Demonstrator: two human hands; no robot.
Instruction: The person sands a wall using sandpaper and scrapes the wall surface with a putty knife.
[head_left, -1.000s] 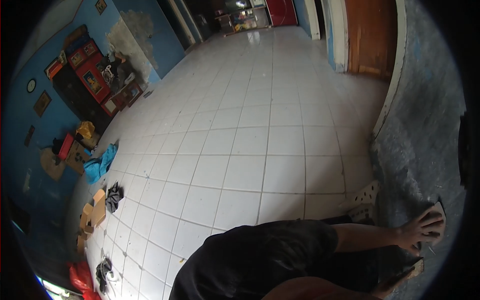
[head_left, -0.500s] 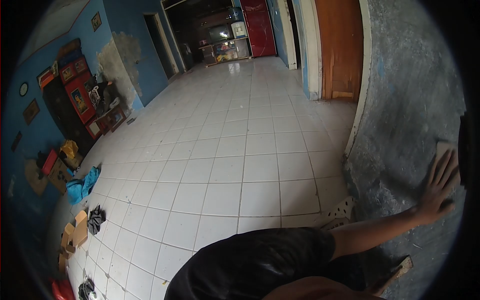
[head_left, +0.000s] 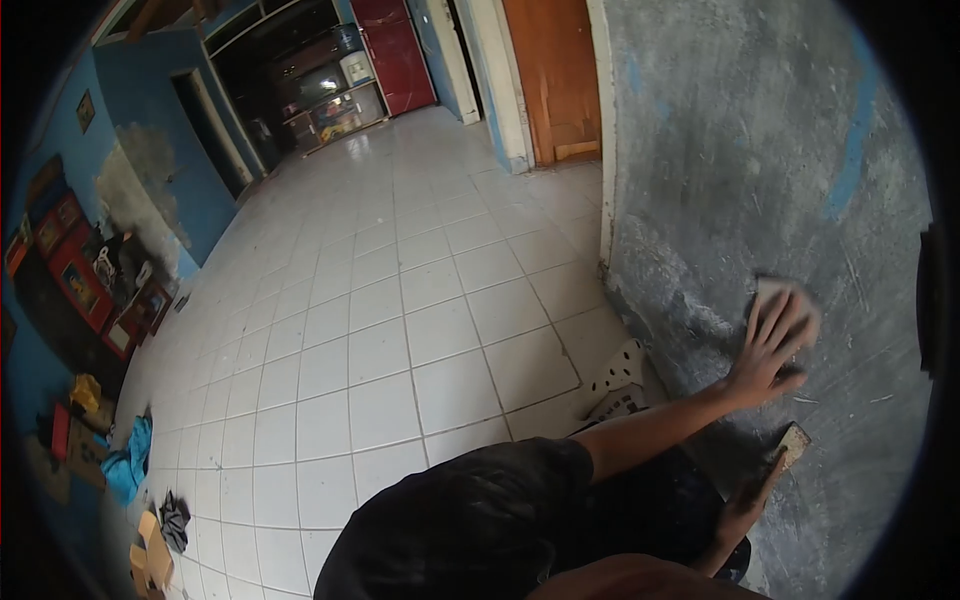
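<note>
My left hand (head_left: 772, 345) lies against the grey wall (head_left: 700, 120), fingers stretched over a pale piece of sandpaper (head_left: 770, 287) pressed to the surface. Its fingertips are slightly blurred, and most of the sandpaper is hidden under them. Lower down, my right hand (head_left: 738, 518) is closed around a scraper (head_left: 793, 447) with a pale, speckled flat end, tilted up beside the wall. Part of that hand is in shadow, and its grip is only partly visible. A black sleeve (head_left: 450, 520) covers my left upper arm.
White floor tiles (head_left: 340, 340) stretch left of the wall. A white shoe with dark holes (head_left: 620, 368) is near the wall's base. A brown wooden door (head_left: 555, 80) stands beyond the wall edge. Cardboard (head_left: 150, 555), a dark bag (head_left: 173, 520) and blue cloth (head_left: 128, 460) lie at left.
My view has swung right, so the room shifts left in the picture. My left hand stays on the wall with the sandpaper. More of my right hand and the scraper shows.
</note>
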